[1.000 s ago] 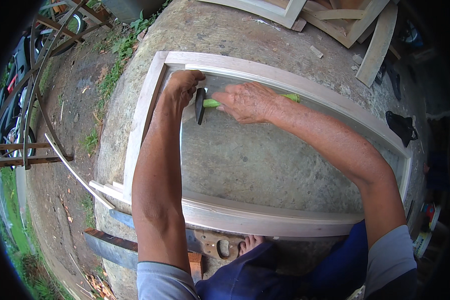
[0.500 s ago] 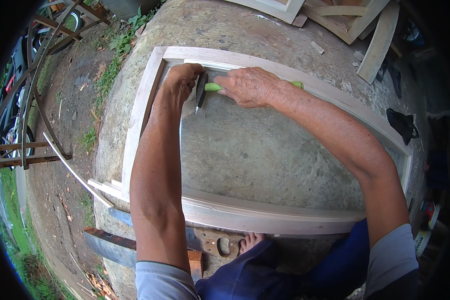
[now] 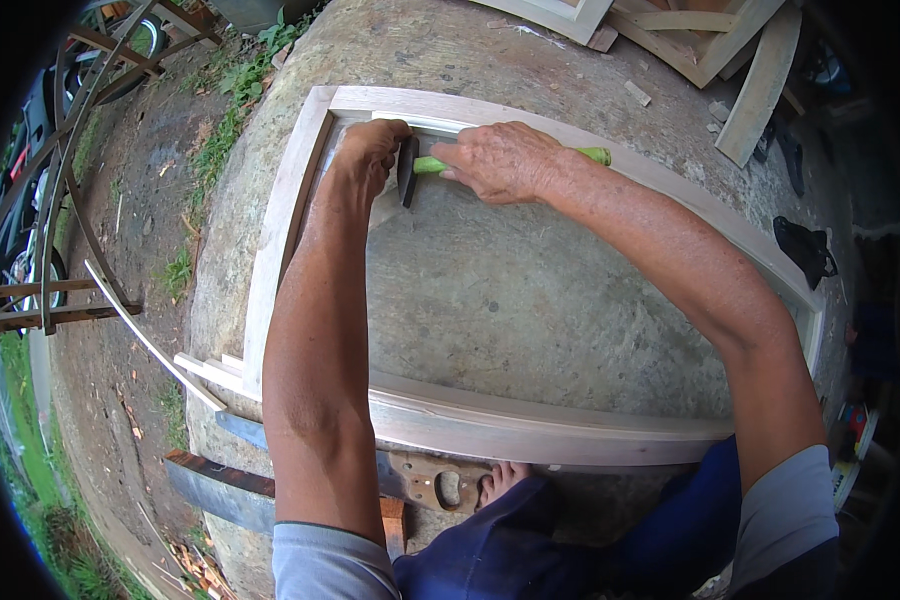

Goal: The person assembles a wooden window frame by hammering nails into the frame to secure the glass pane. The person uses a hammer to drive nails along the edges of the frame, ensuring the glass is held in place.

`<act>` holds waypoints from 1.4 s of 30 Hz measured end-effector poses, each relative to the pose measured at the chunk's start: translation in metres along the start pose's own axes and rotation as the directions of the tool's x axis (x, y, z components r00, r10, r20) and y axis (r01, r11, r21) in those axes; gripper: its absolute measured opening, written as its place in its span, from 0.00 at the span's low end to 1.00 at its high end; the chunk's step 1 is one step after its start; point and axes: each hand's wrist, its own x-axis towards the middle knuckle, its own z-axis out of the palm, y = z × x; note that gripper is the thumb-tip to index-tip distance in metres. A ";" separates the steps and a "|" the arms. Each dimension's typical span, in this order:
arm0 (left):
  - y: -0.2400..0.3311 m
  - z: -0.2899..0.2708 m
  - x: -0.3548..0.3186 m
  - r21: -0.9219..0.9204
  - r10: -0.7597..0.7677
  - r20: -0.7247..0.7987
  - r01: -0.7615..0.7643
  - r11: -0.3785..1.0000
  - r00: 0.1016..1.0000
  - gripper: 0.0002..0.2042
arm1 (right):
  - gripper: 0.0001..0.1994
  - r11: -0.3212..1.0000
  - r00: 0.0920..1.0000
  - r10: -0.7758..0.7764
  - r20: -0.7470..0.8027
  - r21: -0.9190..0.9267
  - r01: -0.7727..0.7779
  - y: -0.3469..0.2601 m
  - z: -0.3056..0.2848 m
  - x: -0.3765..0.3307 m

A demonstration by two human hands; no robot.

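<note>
My right hand (image 3: 500, 162) grips a hammer by its green handle (image 3: 595, 156). The dark hammer head (image 3: 407, 178) hangs close beside the fingers of my left hand (image 3: 370, 152). That left hand is closed at the far left corner of a large pale wooden frame (image 3: 285, 210); whatever its fingers pinch is hidden. A thin white strip (image 3: 432, 125) runs along the inside of the frame's far rail, passing by both hands. The frame lies flat on the concrete ground (image 3: 550, 300), which shows through its opening.
Near my bare foot (image 3: 502, 482) lies a handsaw with a wooden handle (image 3: 425, 484). Another wide blade (image 3: 220, 492) and loose wood strips (image 3: 210, 373) lie left. Wooden frames (image 3: 670, 40) and a curved board (image 3: 760, 90) stand at far right, with a black bag (image 3: 805, 250) nearer.
The hammer has turned slightly in my right hand, its head now more upright and nearer my left fingers. My left hand has barely shifted; the frame looks slightly moved in view.
</note>
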 end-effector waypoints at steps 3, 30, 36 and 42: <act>-0.001 -0.001 -0.001 0.025 -0.009 -0.010 0.010 1.000 1.000 0.04 | 0.15 0.998 0.995 -0.063 0.084 0.004 0.062 -0.001 -0.001 -0.003; 0.036 -0.042 0.037 0.892 0.573 0.365 -0.452 0.011 0.734 0.41 | 0.17 0.985 0.999 0.017 0.051 0.171 -0.025 -0.012 0.007 -0.017; 0.046 -0.021 0.027 0.929 0.487 0.338 -0.367 -0.038 0.806 0.39 | 0.15 0.991 0.999 0.017 0.036 0.130 -0.021 -0.005 0.007 -0.019; 0.037 -0.022 0.019 0.937 0.517 0.328 -0.341 -0.073 0.790 0.39 | 0.15 0.997 0.999 0.012 0.034 0.079 -0.014 -0.003 0.003 -0.008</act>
